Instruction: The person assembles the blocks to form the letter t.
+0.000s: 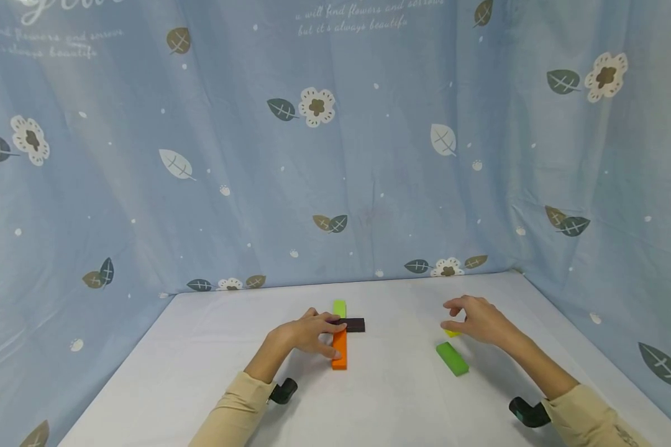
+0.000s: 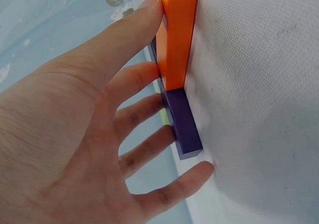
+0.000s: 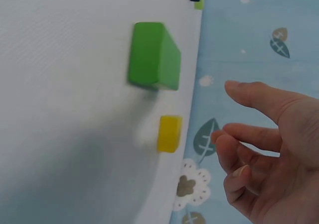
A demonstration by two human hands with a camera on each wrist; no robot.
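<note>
My left hand point(image 1: 306, 333) rests on a row of blocks. Its thumb lies against the orange block point(image 1: 340, 358), and the fingers reach, nearly straight, to the dark purple block point(image 1: 356, 325). The purple block lies crosswise at the far end of the orange one, part of it hidden under the fingers. Beyond it sits a lime-green block point(image 1: 339, 308). Over on the right, my right hand point(image 1: 479, 319) hovers with thumb and fingers apart and nothing between them. Below its fingertips is a small yellow block point(image 3: 170, 134), mostly covered in the head view.
A thicker green block point(image 1: 452, 359) lies at an angle on the white tabletop point(image 1: 391, 397), nearer than the yellow one. Blue curtain point(image 1: 369, 161) printed with leaves and flowers hangs behind the table and along both sides.
</note>
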